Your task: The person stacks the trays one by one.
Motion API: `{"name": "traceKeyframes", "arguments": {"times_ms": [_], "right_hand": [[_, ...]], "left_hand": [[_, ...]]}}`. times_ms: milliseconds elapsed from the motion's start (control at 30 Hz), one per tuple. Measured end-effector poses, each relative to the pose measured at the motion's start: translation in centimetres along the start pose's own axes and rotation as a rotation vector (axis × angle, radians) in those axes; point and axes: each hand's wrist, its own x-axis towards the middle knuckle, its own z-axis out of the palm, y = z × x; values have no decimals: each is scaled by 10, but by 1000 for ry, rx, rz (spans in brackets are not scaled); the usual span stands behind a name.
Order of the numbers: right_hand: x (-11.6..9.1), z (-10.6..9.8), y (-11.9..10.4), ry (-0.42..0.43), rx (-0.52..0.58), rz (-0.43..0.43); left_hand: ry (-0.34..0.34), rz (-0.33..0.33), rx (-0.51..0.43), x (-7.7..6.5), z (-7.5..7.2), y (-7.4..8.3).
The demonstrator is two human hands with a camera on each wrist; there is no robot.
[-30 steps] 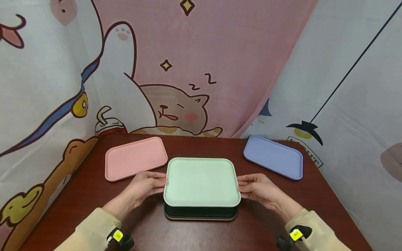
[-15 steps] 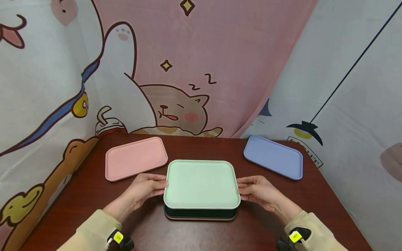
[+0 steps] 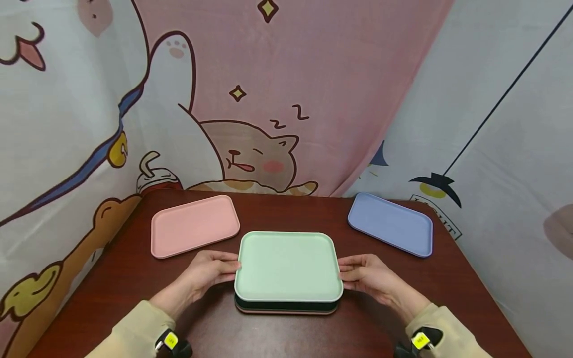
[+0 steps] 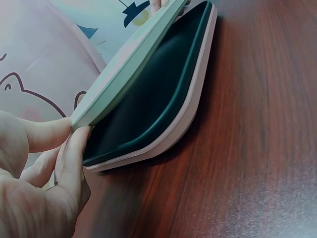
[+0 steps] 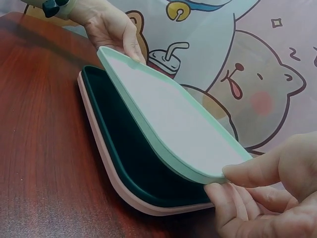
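Observation:
Both hands hold a light green tray (image 3: 288, 266) by its short sides, over a stack of trays. My left hand (image 3: 208, 273) pinches the left rim between thumb and fingers; my right hand (image 3: 369, 276) pinches the right rim the same way. Beneath it lies a dark green tray (image 4: 158, 89), resting in a pale pink tray (image 4: 188, 111) on the table. A gap shows between the light green tray and the dark one in both wrist views. In the head view only the stack's front edge peeks out.
A smaller pink tray (image 3: 194, 226) lies at the back left of the brown wooden table (image 3: 286, 338). At the back right is a blue tray (image 3: 389, 223), set at an angle. A cartoon-printed curtain (image 3: 313, 74) hangs behind the table.
Both hands have lowered the light green tray slightly toward the stack and the person's side, covering more of the dark tray in the head view. The pink and blue trays stay put.

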Motion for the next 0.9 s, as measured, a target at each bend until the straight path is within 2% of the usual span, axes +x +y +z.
{"name": "traceKeyframes", "arguments": {"times_ms": [467, 900], "right_hand": [[0, 0, 6, -2, -14, 8], [1, 0, 13, 0, -27, 8]], "left_hand": [[-11, 5, 28, 1, -1, -11], [-9, 8, 35, 1, -2, -14]]}}
